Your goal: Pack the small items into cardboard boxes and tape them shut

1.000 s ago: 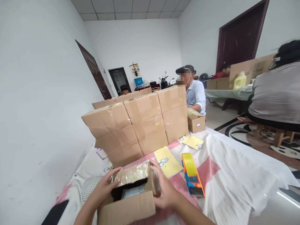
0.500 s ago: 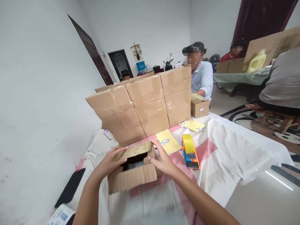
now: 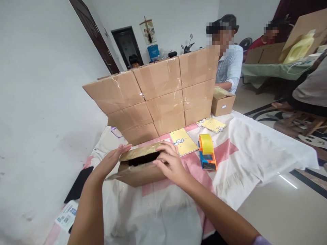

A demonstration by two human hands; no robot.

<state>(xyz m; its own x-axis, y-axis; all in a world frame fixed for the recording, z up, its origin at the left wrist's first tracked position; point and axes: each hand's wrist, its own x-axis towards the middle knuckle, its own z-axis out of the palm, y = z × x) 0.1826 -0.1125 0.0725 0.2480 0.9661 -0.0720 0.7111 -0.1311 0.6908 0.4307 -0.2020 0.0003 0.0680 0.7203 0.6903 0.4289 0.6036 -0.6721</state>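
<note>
A small cardboard box (image 3: 145, 176) stands on the cloth in front of me, its top partly open with a dark gap between the long flaps. Tape covers the far flap. At the box's left end is my left hand (image 3: 112, 160), its fingers stretched out flat along the flap edge. My right hand (image 3: 171, 162) curls over the right end, fingers on the far flap and thumb by the near one, gripping the box there. To the right lies a blue and orange tape dispenser (image 3: 207, 152) with a yellow roll. What the box holds is hidden.
Taped cardboard boxes (image 3: 163, 97) form a wall behind. Yellow printed cards (image 3: 187, 145) lie before it. Another small box (image 3: 223, 102) stands at its right, near a person in a light shirt (image 3: 228, 66). A dark flat object (image 3: 79, 183) lies by the left wall.
The near flap, folded outward before, now stands up closer to the far flap, and the opening is narrower. My left fingers have straightened; my right hand has shifted over the top. The view has tilted down.
</note>
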